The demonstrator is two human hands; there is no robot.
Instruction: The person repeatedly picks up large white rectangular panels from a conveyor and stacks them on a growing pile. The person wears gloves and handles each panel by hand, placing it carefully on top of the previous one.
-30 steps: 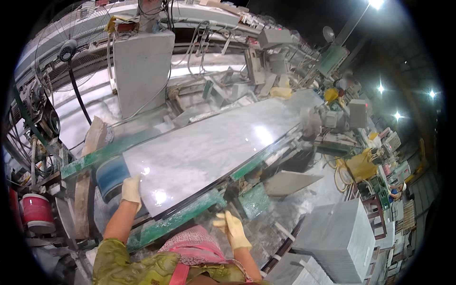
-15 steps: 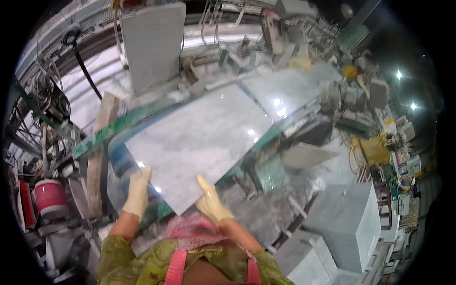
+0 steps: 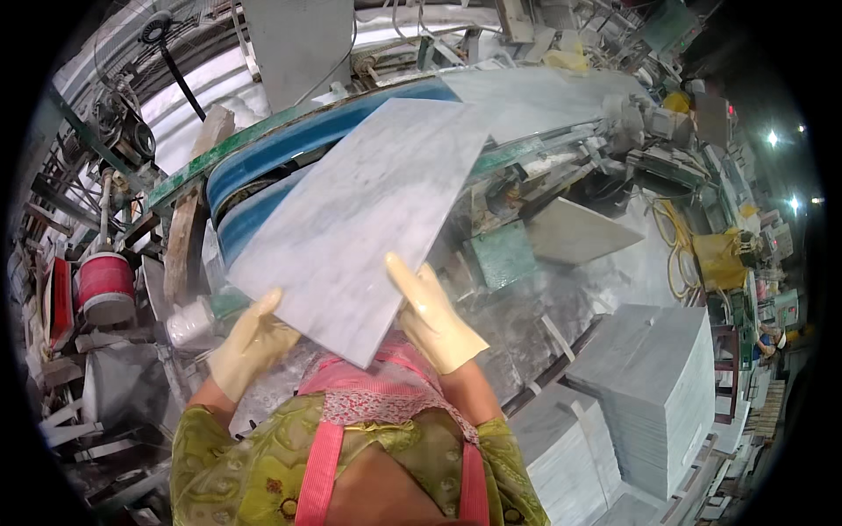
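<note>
A large rectangular stone tile [image 3: 360, 202], white with grey veins, is held tilted in front of me by its near end. My left hand [image 3: 256, 340], in a cream rubber glove, grips its near left edge with the thumb at the rim. On the right edge my right hand [image 3: 434, 317], gloved alike, has its thumb on the top face and the fingers beneath, partly hidden. Under and behind the tile runs a conveyor with blue belts [image 3: 263, 167] and green side rails. A second pale tile [image 3: 539, 96] lies farther along it.
Tall stacks of grey tiles [image 3: 649, 377] stand at the right. A loose slab [image 3: 583, 232] leans beyond a green plate [image 3: 504, 254]. At the left are a red and white bucket [image 3: 106, 285] and a wooden post [image 3: 189, 232]. An upright grey panel [image 3: 298, 53] stands behind the conveyor.
The tile has come toward me and turned off the conveyor line, uncovering the blue belts. Both hands have kept hold of it, and a gap has opened to the tile beyond.
</note>
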